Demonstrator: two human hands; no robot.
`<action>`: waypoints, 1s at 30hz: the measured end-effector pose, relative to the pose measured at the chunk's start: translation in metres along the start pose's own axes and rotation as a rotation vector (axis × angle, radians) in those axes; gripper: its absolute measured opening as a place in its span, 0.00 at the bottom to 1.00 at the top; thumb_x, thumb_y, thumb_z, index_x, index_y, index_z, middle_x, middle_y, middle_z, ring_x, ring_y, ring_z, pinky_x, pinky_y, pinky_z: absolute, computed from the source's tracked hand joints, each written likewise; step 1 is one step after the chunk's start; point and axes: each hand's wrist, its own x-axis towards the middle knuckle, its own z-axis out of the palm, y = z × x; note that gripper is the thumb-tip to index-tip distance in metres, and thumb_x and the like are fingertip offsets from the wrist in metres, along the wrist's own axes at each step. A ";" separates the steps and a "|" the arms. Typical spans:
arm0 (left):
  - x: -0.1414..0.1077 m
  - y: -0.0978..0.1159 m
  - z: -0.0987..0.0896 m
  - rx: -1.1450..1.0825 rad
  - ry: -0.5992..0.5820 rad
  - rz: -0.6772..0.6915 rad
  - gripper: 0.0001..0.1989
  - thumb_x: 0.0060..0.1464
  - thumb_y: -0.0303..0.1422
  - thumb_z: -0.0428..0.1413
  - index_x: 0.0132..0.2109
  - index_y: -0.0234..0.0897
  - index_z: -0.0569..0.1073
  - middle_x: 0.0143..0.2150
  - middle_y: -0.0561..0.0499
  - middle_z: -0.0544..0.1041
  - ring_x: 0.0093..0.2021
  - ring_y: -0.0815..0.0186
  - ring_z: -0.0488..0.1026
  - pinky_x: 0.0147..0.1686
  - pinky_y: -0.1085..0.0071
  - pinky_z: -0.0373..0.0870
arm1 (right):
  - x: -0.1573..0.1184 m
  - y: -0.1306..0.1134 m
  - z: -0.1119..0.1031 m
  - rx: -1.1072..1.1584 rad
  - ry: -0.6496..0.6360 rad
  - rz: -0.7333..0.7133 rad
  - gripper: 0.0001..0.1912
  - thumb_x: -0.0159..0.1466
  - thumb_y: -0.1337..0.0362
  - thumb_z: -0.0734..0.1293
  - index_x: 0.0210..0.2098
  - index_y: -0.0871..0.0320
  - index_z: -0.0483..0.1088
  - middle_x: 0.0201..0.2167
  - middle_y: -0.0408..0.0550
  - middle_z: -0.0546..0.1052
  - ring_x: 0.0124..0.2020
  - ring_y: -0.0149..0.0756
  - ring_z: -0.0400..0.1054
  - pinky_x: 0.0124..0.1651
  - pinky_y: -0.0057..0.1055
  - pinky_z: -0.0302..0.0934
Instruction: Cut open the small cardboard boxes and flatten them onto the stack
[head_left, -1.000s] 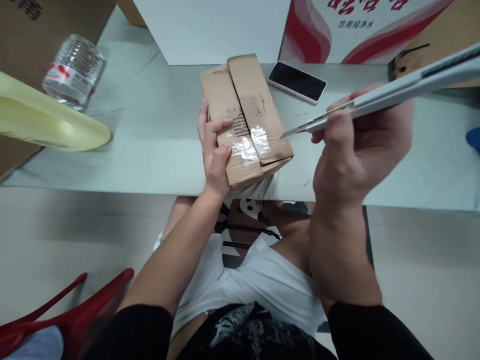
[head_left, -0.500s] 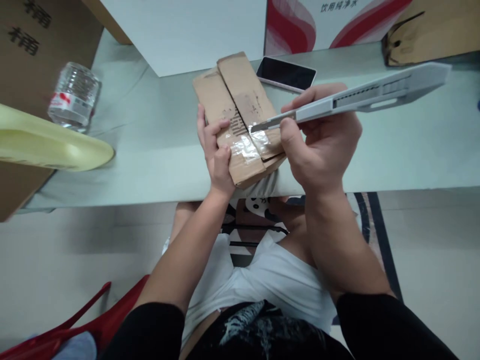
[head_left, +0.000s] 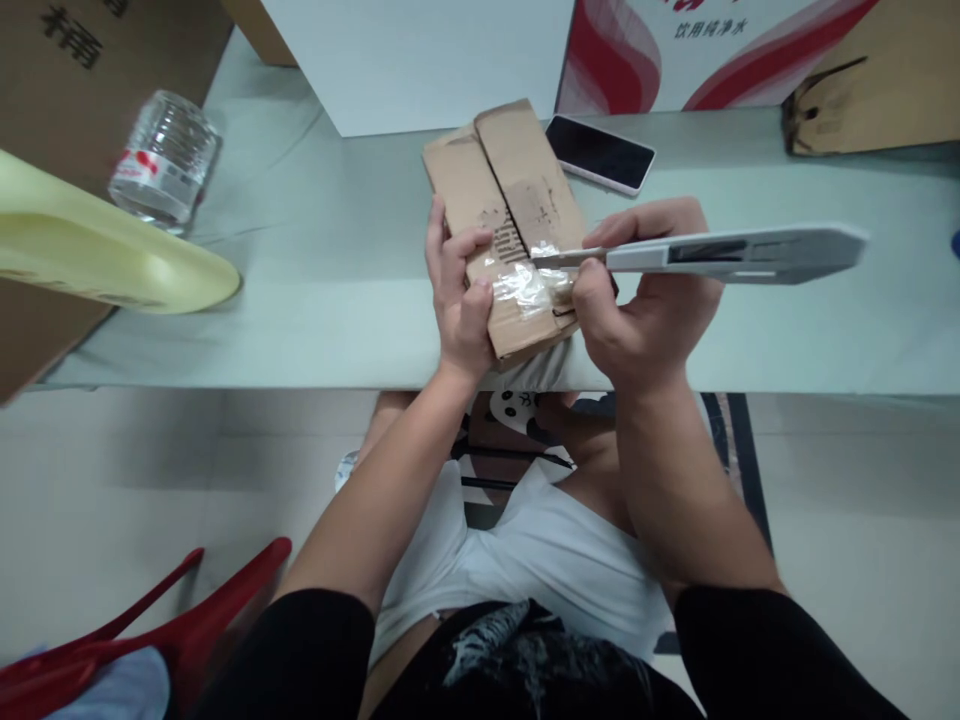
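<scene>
A small brown cardboard box lies tilted at the table's front edge, with clear tape across its middle seam. My left hand grips the box's left side, fingers bent over its top. In my right hand is a white utility knife, pinched near the blade end. Its blade meets the tape by the seam, and the handle points right. Whether the blade has gone through the tape cannot be made out.
A phone lies behind the box on the pale green table. White carton and brown carton stand at the back. To the left are a clear water bottle and a yellow object. A red chair is below left.
The knife's handle has swung down from an upward slant to nearly level, its blade staying at the tape. The whole view has shifted slightly; my left hand keeps its grip on the box.
</scene>
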 end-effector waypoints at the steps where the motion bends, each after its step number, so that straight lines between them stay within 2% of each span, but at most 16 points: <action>1: 0.000 0.000 0.000 0.003 -0.002 0.014 0.29 0.61 0.65 0.50 0.54 0.51 0.74 0.81 0.53 0.54 0.81 0.47 0.51 0.79 0.48 0.49 | -0.001 -0.001 0.000 -0.008 -0.014 0.011 0.06 0.68 0.57 0.64 0.38 0.50 0.67 0.39 0.49 0.78 0.44 0.44 0.78 0.51 0.47 0.76; 5: 0.000 0.000 0.000 0.064 0.012 -0.002 0.31 0.60 0.67 0.48 0.54 0.51 0.74 0.80 0.53 0.56 0.81 0.48 0.50 0.79 0.49 0.52 | -0.003 0.000 -0.001 -0.002 -0.052 0.037 0.07 0.68 0.55 0.64 0.37 0.49 0.68 0.38 0.51 0.78 0.42 0.46 0.77 0.48 0.50 0.76; 11: 0.002 0.001 -0.002 0.101 0.001 -0.049 0.35 0.57 0.71 0.46 0.53 0.50 0.73 0.80 0.52 0.57 0.82 0.47 0.48 0.78 0.50 0.54 | -0.006 0.006 0.000 0.078 -0.023 -0.003 0.13 0.69 0.48 0.61 0.36 0.49 0.67 0.36 0.51 0.75 0.43 0.49 0.76 0.53 0.56 0.75; 18: 0.000 0.003 0.001 0.023 0.008 0.006 0.27 0.62 0.64 0.50 0.54 0.52 0.73 0.80 0.55 0.55 0.81 0.47 0.51 0.79 0.47 0.51 | -0.003 0.005 -0.001 0.089 -0.061 0.026 0.11 0.68 0.51 0.62 0.34 0.49 0.66 0.33 0.49 0.74 0.39 0.45 0.75 0.49 0.53 0.75; 25: 0.001 0.000 -0.001 0.042 -0.011 -0.033 0.32 0.59 0.67 0.49 0.54 0.49 0.73 0.81 0.51 0.54 0.81 0.44 0.50 0.80 0.45 0.48 | -0.008 0.011 0.004 0.061 0.016 -0.022 0.16 0.69 0.47 0.58 0.35 0.49 0.69 0.32 0.49 0.73 0.36 0.45 0.74 0.43 0.50 0.74; 30: 0.000 -0.001 -0.003 0.060 -0.029 -0.018 0.32 0.60 0.67 0.48 0.56 0.50 0.72 0.81 0.52 0.54 0.81 0.45 0.50 0.79 0.46 0.50 | -0.012 0.010 -0.003 0.060 0.057 -0.037 0.12 0.64 0.48 0.60 0.31 0.47 0.65 0.28 0.48 0.73 0.31 0.46 0.71 0.36 0.49 0.71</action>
